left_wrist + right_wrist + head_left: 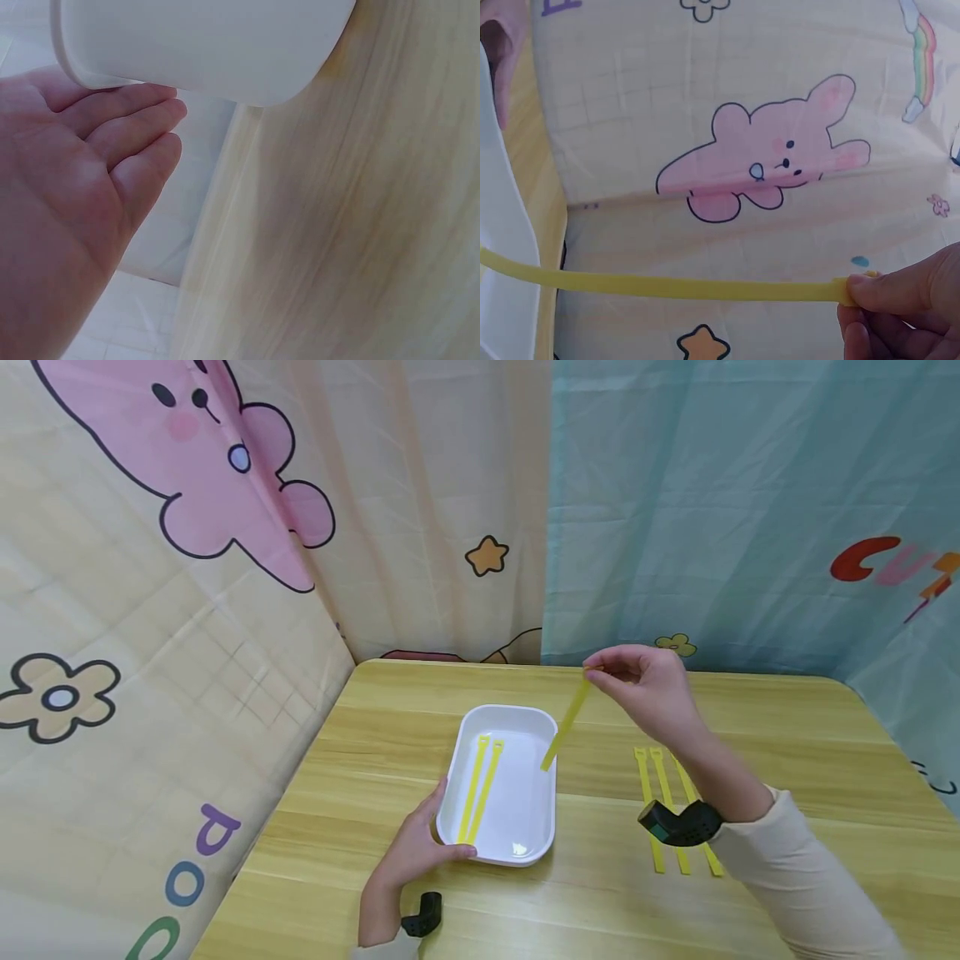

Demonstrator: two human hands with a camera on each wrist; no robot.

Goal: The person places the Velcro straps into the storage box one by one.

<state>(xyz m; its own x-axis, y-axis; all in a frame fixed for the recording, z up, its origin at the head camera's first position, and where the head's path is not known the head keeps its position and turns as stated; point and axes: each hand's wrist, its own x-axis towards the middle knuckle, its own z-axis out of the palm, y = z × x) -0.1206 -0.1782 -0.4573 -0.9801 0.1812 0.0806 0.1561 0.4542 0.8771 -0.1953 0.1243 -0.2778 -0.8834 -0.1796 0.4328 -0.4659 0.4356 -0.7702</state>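
My right hand [651, 692] pinches a yellow cable tie [567, 722] by its upper end, between thumb and fingers. The cable tie slants down and left, its lower end over the right side of a white tray [519, 810]. In the right wrist view the yellow strip [690, 289] stretches from the fingertips to the tray. My left hand [411, 850] holds the tray at its near left corner, thumb on the near rim and fingers along the left side. Two yellow cable ties [486, 792] lie side by side in the tray's left half, slotted heads away from me.
Three more yellow cable ties [657, 852] lie on the wooden table [600, 902] to the right, partly hidden beneath my right forearm and its black wrist camera [681, 823]. Printed curtains [442, 510] hang close behind the table and along its left side.
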